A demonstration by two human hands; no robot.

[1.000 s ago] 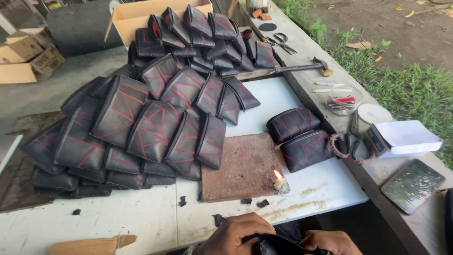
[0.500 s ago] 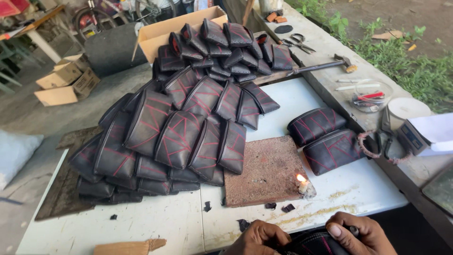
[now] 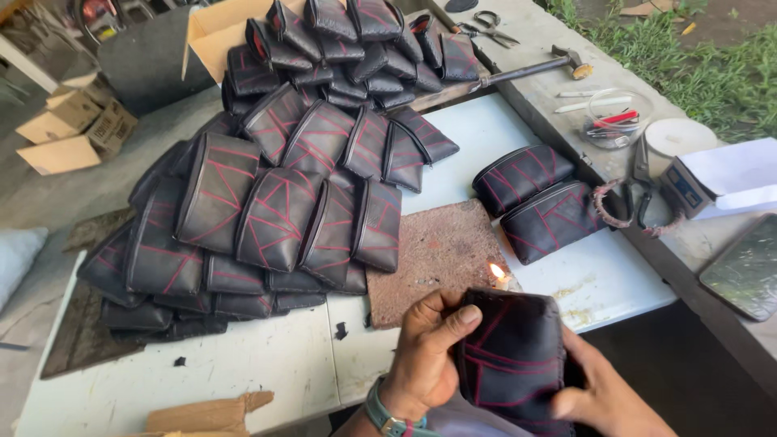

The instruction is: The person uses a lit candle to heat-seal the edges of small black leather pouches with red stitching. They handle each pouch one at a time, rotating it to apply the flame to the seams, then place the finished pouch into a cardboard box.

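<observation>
A black pouch with red stitching (image 3: pixel 514 356) is held in front of me at the lower edge of the view. My left hand (image 3: pixel 427 348) grips its left side, thumb across the front. My right hand (image 3: pixel 603 392) holds its right side from below. Just beyond the pouch a small lit candle (image 3: pixel 499 276) burns at the edge of a brown board (image 3: pixel 437 255). A big pile of the same black pouches (image 3: pixel 275 194) covers the left of the white table (image 3: pixel 534 129). Two more pouches (image 3: pixel 538 202) lie to the right of the board.
A cardboard box (image 3: pixel 214 28) full of pouches stands at the back. On the concrete ledge at right lie a hammer (image 3: pixel 534 69), scissors (image 3: pixel 486 24), a clear dish of small tools (image 3: pixel 615 121), a white lid (image 3: pixel 678 136) and a dark tablet (image 3: pixel 745 267). Grass lies beyond.
Both hands have lifted the pouch up into view, close to the candle. The camera has tilted and shifted, so the pile now sits further left.
</observation>
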